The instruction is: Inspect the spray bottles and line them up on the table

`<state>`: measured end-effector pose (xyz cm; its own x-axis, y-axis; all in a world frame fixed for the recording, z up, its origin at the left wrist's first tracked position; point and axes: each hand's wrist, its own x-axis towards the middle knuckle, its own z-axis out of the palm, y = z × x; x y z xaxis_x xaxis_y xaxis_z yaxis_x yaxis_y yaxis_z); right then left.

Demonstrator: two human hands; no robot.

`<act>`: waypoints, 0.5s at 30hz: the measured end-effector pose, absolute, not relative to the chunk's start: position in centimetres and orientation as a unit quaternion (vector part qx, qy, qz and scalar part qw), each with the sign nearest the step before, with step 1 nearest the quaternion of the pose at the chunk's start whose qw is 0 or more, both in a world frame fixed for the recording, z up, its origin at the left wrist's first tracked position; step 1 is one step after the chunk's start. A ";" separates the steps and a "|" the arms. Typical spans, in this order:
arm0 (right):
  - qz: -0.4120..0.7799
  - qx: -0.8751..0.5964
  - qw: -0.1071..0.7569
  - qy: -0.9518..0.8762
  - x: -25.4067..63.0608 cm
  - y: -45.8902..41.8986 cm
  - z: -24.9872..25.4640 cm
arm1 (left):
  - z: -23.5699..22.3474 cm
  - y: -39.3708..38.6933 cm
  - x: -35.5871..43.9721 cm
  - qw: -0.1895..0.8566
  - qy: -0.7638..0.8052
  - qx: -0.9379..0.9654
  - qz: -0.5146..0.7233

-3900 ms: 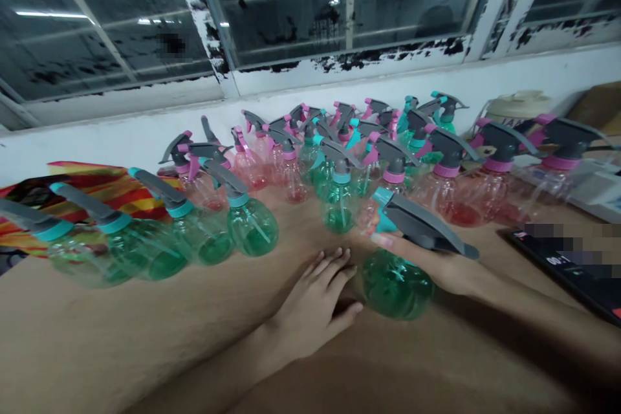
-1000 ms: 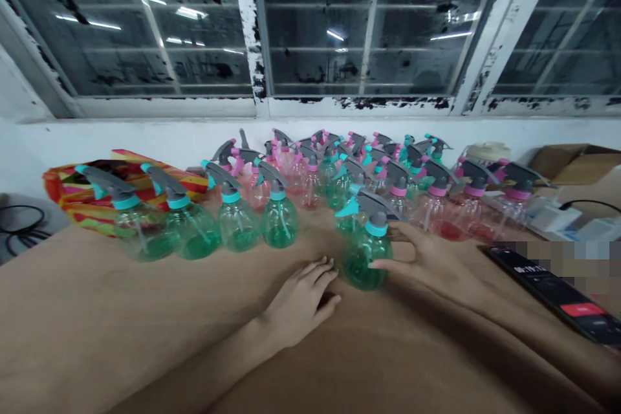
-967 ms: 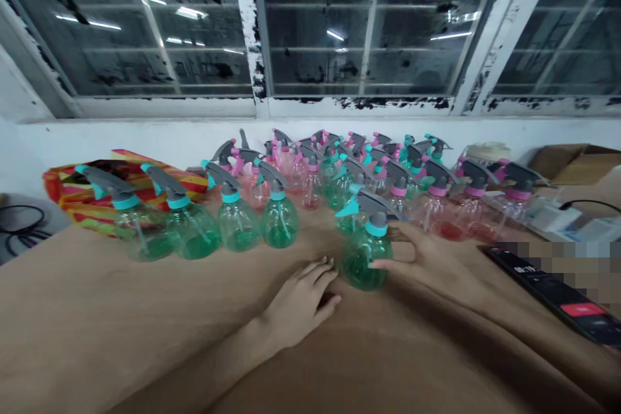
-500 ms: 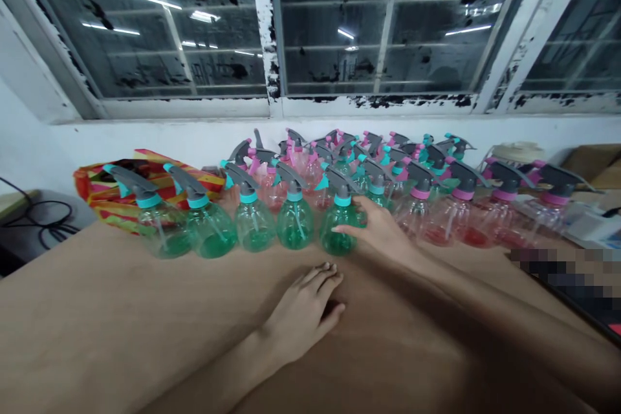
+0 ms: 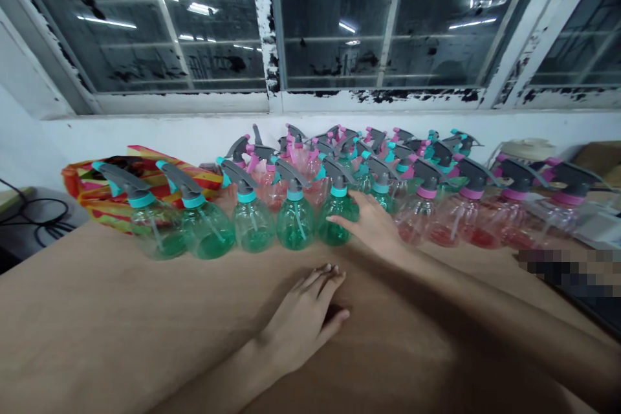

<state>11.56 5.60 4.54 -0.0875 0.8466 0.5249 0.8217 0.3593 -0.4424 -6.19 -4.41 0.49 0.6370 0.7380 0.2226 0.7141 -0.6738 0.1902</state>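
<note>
While left grip (image 5: 308, 317) rests, right grip (image 5: 376, 225) holds bottle (image 5: 334, 233).

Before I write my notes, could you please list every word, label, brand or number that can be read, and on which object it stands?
None can be read.
Pale container, back right: any lettering too small and blurred.
Phone, right edge: partly pixelated, unreadable.
Spray bottles: no lettering visible.

Over my feed I can read no words, numbers or brands: pixelation covers part of the phone (image 5: 589, 306), the pale tub (image 5: 528, 147) is partly hidden, and the spray bottles (image 5: 296, 225) show me no legible lettering.
</note>
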 end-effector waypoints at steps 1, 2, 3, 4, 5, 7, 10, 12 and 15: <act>0.013 -0.566 0.367 -0.738 11.5 5.5 4.5 | 0.5 -4.4 -6.2 0.041 0.402 0.904 0.139; 0.010 -0.565 0.366 -0.739 11.4 5.4 4.5 | 0.6 -4.4 -6.2 0.041 0.401 0.905 0.137; 0.008 -0.563 0.366 -0.741 11.4 5.3 4.5 | 0.7 -4.4 -6.1 0.041 0.402 0.905 0.137; 0.006 -0.560 0.367 -0.743 11.5 5.1 4.6 | 0.7 -4.4 -6.1 0.041 0.403 0.904 0.137; 0.004 -0.557 0.370 -0.744 11.7 4.8 4.7 | 0.7 -4.4 -6.1 0.042 0.404 0.904 0.136; 0.002 -0.555 0.380 -0.740 12.4 4.0 5.1 | 0.8 -4.4 -6.1 0.040 0.405 0.903 0.137; 0.000 -0.568 0.399 -0.720 14.6 2.8 5.9 | 0.5 -4.4 -6.2 0.035 0.403 0.902 0.149; -0.001 -0.586 0.403 -0.703 16.4 2.3 6.4 | 0.3 -4.4 -6.3 0.036 0.405 0.899 0.160; -0.007 -0.622 0.390 -0.679 18.8 2.4 6.5 | 0.1 -4.4 -6.3 0.041 0.409 0.896 0.166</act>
